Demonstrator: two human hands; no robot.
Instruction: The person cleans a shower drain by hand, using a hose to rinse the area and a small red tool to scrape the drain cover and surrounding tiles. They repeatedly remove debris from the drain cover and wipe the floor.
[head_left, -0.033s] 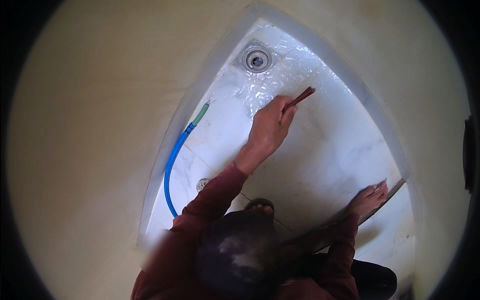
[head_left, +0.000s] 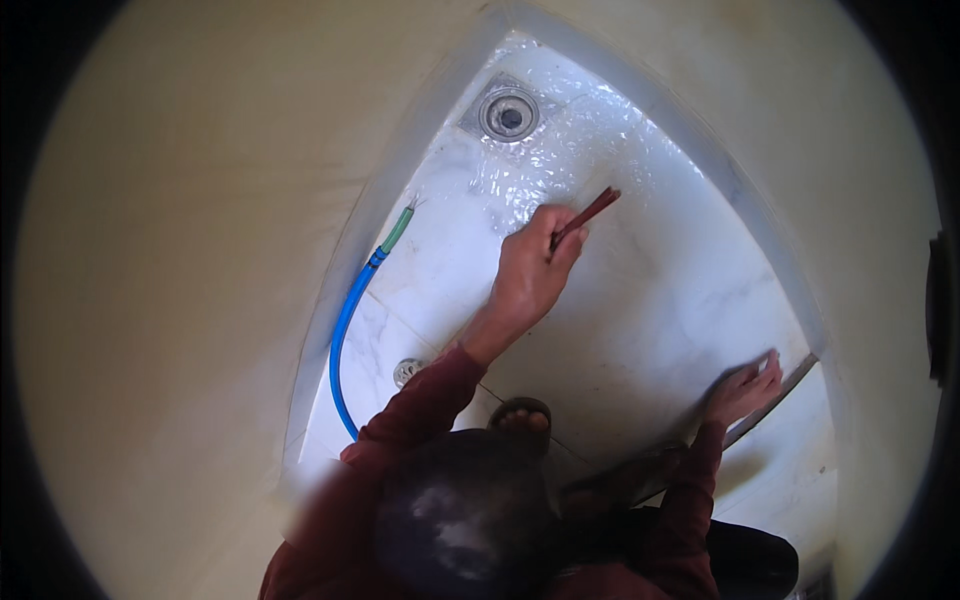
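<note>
My left hand (head_left: 532, 275) is closed around a reddish-brown, stick-like bundle (head_left: 590, 215) whose split end points to the upper right. It is held over the wet white marble-look floor (head_left: 640, 300). Over by the dark strip (head_left: 775, 400) at the right, my right hand (head_left: 742, 390) has its fingers partly stretched and apart. A pale spot shows between those fingers, and I see no object there. Left of my left hand lies a blue hose (head_left: 345, 340) with a green end piece (head_left: 397, 230); thin bright streaks show at its tip.
Shiny water surrounds a square metal floor drain (head_left: 510, 115) in the far corner. A smaller round drain (head_left: 405, 372) sits beside my left sleeve. Beige walls (head_left: 200, 250) with a grey skirting (head_left: 690, 125) close in on both sides. My sandalled foot (head_left: 525, 415) rests near the middle.
My left hand and the reddish-brown bundle have shifted slightly left and down. My right hand has moved a little to the right, its fingers more raised. The view has shifted slightly.
</note>
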